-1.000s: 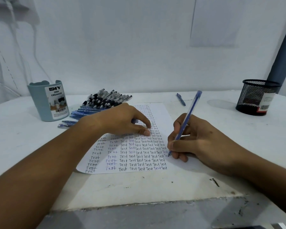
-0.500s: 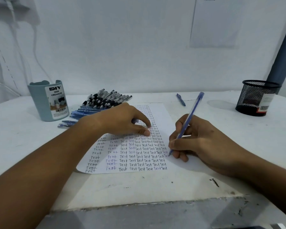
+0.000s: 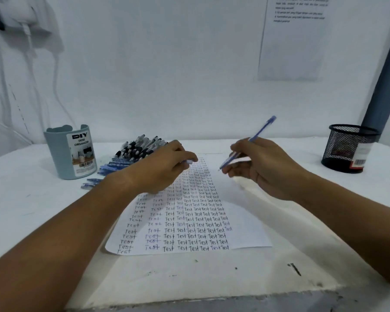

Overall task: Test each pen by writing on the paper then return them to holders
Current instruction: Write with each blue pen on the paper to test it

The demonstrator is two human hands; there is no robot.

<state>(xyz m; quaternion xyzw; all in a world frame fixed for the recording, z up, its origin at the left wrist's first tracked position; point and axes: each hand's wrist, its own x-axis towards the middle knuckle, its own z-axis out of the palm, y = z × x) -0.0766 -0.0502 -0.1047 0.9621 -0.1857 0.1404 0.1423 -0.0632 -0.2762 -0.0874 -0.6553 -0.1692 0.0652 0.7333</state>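
The right hand (image 3: 266, 167) pinches a blue pen (image 3: 248, 143), tip raised above the paper (image 3: 241, 212) (rows of "Test"). The left hand (image 3: 162, 170) hovers with fingers curled round a small pale cap (image 3: 189, 161), near the pen pile (image 3: 133, 152).

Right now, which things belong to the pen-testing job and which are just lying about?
Job:
blue pen in right hand
pen cap in left hand
paper
pen pile
blue organizer
mesh holder

Lying about:
wall notice
hanging cable
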